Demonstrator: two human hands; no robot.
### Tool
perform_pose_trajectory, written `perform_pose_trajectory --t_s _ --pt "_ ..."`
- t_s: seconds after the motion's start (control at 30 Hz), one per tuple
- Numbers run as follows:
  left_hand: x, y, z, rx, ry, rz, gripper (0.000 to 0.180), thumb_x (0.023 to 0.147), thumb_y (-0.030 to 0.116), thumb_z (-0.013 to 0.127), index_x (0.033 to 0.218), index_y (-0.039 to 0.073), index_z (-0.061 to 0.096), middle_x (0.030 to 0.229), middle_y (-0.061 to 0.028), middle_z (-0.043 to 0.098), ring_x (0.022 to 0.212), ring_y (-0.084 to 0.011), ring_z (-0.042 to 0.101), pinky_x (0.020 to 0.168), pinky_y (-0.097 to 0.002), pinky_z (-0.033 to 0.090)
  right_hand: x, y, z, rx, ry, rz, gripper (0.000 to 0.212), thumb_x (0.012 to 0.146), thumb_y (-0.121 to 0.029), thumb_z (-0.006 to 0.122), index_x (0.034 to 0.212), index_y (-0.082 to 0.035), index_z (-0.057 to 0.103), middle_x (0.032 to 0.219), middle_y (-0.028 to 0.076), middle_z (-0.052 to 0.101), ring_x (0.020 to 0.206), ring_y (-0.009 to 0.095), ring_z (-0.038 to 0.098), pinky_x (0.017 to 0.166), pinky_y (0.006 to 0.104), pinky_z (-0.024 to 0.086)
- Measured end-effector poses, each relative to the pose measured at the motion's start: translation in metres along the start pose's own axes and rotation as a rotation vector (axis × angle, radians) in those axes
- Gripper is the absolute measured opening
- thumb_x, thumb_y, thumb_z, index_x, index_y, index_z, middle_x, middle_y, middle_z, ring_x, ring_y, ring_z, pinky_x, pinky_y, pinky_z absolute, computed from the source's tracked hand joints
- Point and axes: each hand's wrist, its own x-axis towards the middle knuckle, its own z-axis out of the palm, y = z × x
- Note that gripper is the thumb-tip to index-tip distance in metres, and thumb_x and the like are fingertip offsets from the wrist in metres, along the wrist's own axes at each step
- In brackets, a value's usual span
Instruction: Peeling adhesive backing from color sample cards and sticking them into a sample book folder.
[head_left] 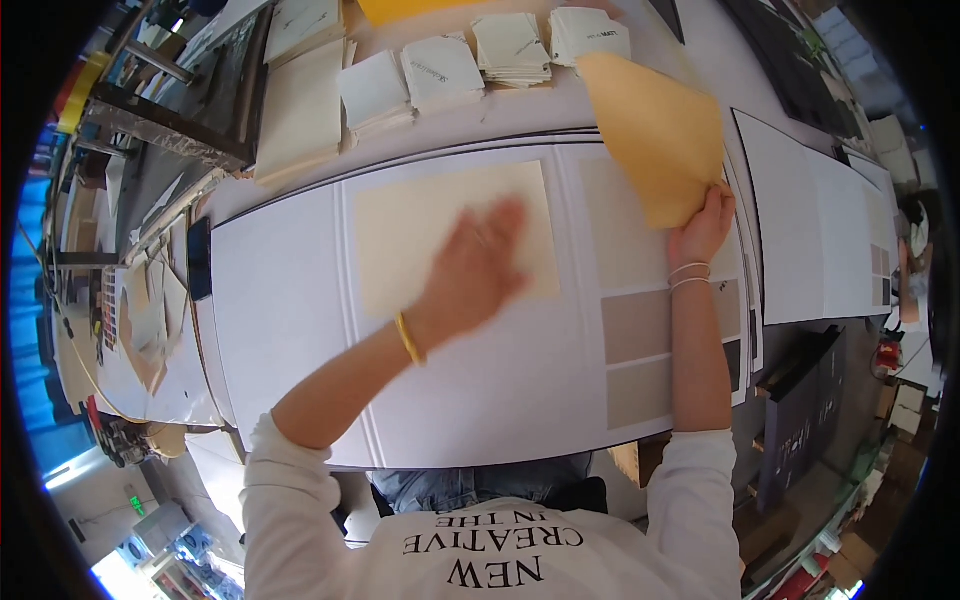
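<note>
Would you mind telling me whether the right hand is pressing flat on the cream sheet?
No, the right hand grips the edge of a lifted yellow sheet, while the left hand lies flat on the cream sheet.

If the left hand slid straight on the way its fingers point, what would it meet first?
The left hand, flat on the cream square sheet, points up-right. Past that sheet's edge it would probably meet the yellow-brown paper sheet held by the right hand, though depth is unclear.
</note>
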Motion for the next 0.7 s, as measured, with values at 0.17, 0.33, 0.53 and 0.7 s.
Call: perform_pose_trajectory --t_s 0.17,0.33,0.53,0.7 --pt "0.033 -0.003 0.007 0.107 0.139 -0.215 0.08 0.094 0.049 0.045 0.147 -0.006 0.021 0.156 -0.0197 0.02 0.146 -0.0295 0.014 0.118 -0.0454 0.011 -0.002 0.004 0.007 -0.009 -0.024 0.005 0.012 0.099 -0.011 0.046 0.109 -0.005 0.051 0.109 0.002 0.055 0.102 0.013 0.052 0.091 0.0278 0.043" --pt "0.012 0.071 0.014 -0.057 0.015 0.034 0.087 0.091 0.054 0.046 0.146 -0.009 0.022 0.154 -0.0218 0.023 0.146 -0.0326 0.015 0.118 -0.0461 0.011 -0.003 0.003 0.006 0.014 -0.036 0.004 0.013 0.1 -0.012 0.045 0.11 -0.005 0.051 0.108 0.002 0.055 0.101 0.012 0.051 0.091 0.0269 0.043" --pt "0.043 0.004 0.014 0.186 0.194 -0.237 0.085 0.091 0.048 0.051 0.147 -0.008 0.019 0.155 -0.0228 0.02 0.145 -0.0301 0.017 0.116 -0.0474 0.016 -0.007 0.003 0.006 -0.032 -0.035 -0.022 0.014 0.1 -0.011 0.045 0.11 -0.005 0.051 0.107 0.002 0.054 0.101 0.012 0.051 0.091 0.0265 0.042" --pt "0.061 0.016 0.016 0.086 0.112 -0.197 0.085 0.094 0.058 0.037 0.146 -0.007 0.024 0.155 -0.0212 0.019 0.146 -0.0306 0.012 0.117 -0.048 0.007 -0.005 0.002 0.012 -0.049 -0.036 -0.005 0.014 0.099 -0.01 0.044 0.11 -0.004 0.051 0.107 0.003 0.054 0.099 0.012 0.051 0.09 0.0264 0.042"
